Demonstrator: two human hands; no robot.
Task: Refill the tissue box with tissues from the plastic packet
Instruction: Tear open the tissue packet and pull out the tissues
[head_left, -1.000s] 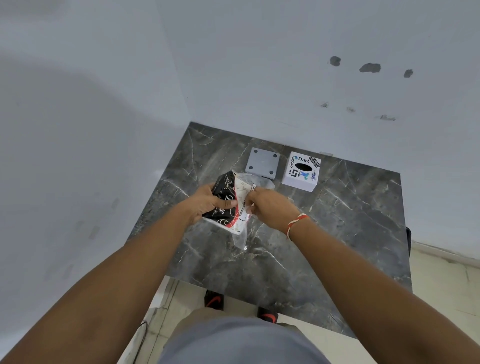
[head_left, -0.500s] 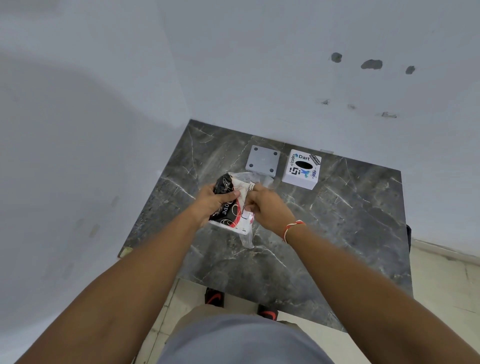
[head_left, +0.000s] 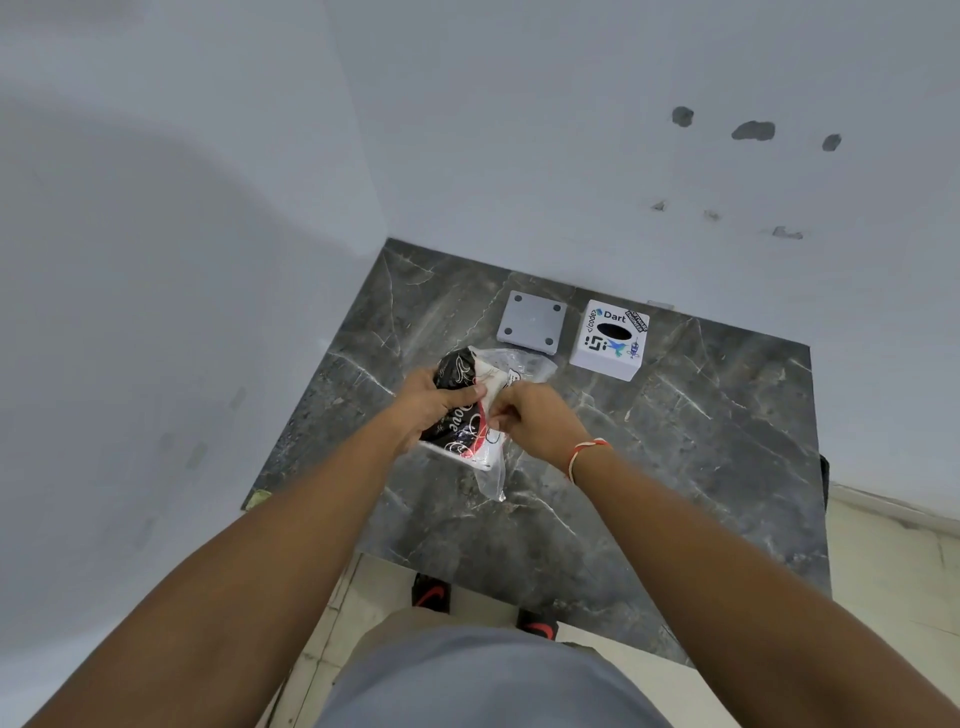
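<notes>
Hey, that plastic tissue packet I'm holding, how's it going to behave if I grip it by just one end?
The plastic packet will probably flop: its clear loose end hangs limp below both hands. It looks soft and squashable, since the left hand dents it, so likely light. The glossy film may slip a little where the right hand pinches it.

- You have a dark marble counter (head_left: 701, 467) set into the wall corner.
- A grey square plate (head_left: 531, 325) lies flat near its back.
- Red-and-black shoes (head_left: 431, 595) show on the floor below.
</notes>
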